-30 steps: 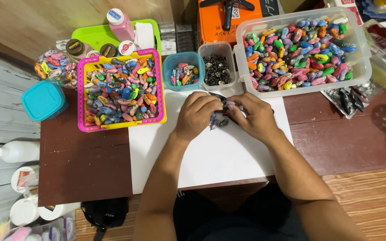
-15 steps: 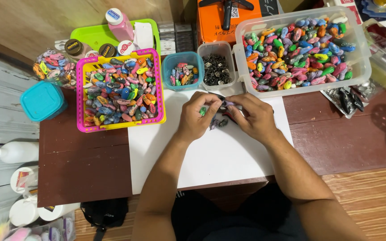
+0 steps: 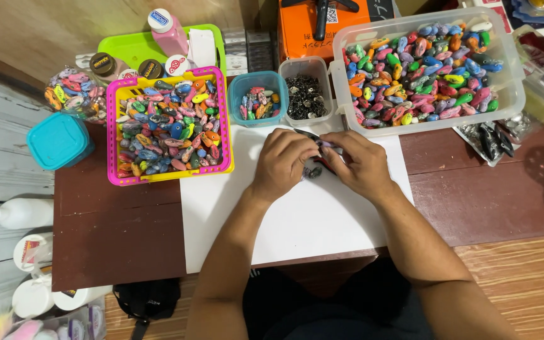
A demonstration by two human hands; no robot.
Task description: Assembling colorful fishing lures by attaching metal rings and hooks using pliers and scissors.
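Dark brown table point(image 3: 114, 233) on wood plank floor point(image 3: 524, 277), evenly lit

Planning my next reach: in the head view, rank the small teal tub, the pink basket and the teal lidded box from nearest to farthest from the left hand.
1. Small teal tub: just beyond the left hand, slightly left.
2. Pink basket: farther left, on the white sheet's edge.
3. Teal lidded box: far left, at the table edge.

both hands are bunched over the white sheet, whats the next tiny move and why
Probably ease the fingers apart and lift the small dark piece clear: the left hand and right hand cover it over the white sheet, so what the grip holds cannot be seen.
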